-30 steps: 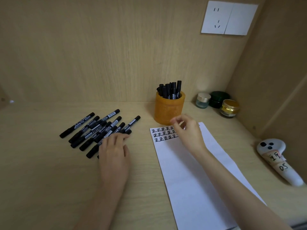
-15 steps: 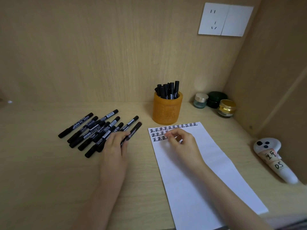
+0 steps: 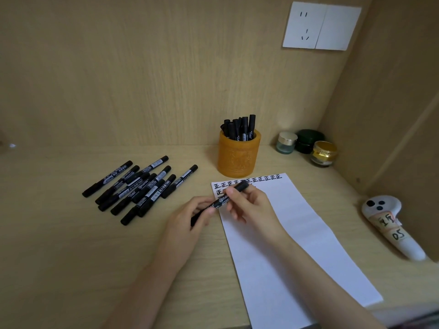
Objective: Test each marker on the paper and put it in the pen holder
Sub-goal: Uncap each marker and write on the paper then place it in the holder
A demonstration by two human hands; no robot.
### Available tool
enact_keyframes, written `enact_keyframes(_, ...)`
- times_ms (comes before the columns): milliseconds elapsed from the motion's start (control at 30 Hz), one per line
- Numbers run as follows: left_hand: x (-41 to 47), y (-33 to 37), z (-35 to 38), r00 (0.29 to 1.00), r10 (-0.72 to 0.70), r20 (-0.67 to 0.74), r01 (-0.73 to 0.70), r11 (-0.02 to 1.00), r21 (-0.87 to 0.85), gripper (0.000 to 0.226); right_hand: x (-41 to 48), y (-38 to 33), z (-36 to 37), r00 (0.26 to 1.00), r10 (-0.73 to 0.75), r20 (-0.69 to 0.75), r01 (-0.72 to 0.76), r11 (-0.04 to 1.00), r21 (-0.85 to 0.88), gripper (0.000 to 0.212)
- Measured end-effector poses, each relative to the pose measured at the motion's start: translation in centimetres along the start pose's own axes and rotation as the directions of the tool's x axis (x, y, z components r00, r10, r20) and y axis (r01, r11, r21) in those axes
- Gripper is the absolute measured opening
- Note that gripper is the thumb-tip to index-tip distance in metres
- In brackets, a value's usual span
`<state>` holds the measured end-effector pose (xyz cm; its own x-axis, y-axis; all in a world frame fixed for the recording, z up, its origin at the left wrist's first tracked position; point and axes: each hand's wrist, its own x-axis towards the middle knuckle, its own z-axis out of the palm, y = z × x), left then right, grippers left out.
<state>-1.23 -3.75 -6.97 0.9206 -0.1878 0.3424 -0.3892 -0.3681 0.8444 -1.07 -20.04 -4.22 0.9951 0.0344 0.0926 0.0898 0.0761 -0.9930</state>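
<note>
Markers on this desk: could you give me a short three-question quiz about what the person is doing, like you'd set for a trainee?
1. What do the left hand and right hand grip together?
A) one marker
B) a glass jar
C) a white controller
2. True or false: stored markers stand upright in the pen holder.
3. Fill in: the loose markers lie on the desk to the ___ of the paper.

Key: 1 A; 2 true; 3 left.
</note>
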Motion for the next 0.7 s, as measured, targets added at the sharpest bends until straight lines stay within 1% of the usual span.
enact_keyframes(133,-0.13,-0.21,0.04,0.997,0.044,0.067,-0.051,0.992,0.113,0.018,-0.31,-0.19,0.11,1.0,-0.015,0.023,0.015,1.0,-0.005,0.011)
enact_keyframes(267,-0.22,0.22,-0.02,0.994,0.01,0.111,-0.024,0.991,0.13,0.015,-0.36,-0.49,0.28,0.998,-0.041,0.049,0.042,0.999,-0.021,0.013)
enact_keyframes(367,-0.35,0.26,-0.23,0.995,0.026,0.098,-0.042,0.985,0.166,0.014,-0.24,-0.79,0.34,0.994,-0.063,0.089,0.065,0.998,-0.022,0.013)
enact_keyframes(600,-0.29,0.17,-0.28,0.994,-0.007,0.112,-0.003,0.996,0.09,0.015,0.04,-0.44,-0.03,0.988,-0.065,0.137,0.068,0.998,-0.017,0.013)
enact_keyframes(700,-0.28,0.25,-0.31,0.992,-0.008,0.124,-0.001,0.998,0.066,0.015,0.04,-0.2,-0.14,0.986,-0.065,0.152,0.063,0.998,0.015,0.024)
